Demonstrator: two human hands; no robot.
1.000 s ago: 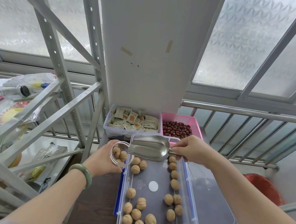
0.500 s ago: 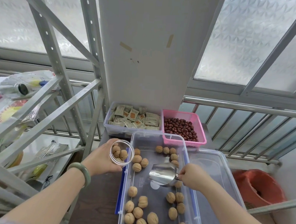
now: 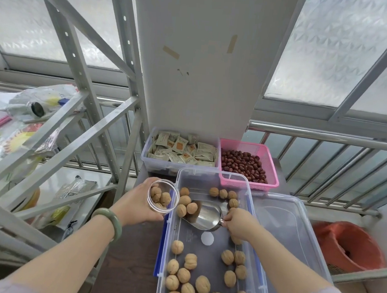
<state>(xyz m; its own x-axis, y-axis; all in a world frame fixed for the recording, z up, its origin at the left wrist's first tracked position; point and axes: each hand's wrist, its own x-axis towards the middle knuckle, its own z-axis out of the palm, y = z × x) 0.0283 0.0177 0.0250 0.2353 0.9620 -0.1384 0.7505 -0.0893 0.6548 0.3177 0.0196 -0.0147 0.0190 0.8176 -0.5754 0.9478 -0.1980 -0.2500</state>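
While my left hand (image 3: 138, 205) wraps round the clear round jar (image 3: 163, 199), tipped with its mouth toward me and a few nuts inside, it sits just outside the left wall of the translucent plastic box (image 3: 211, 175). Right of it, a cluster of rough, wrinkled walnuts (image 3: 184, 201) lies just at the open lip of the smooth steel scoop (image 3: 206, 216), whose long axis runs from far left to near right, back to my right hand (image 3: 239, 225), fingers curled round its hidden handle. The nuts lie left and far of that hand, so I judge a short push along that axis should load them
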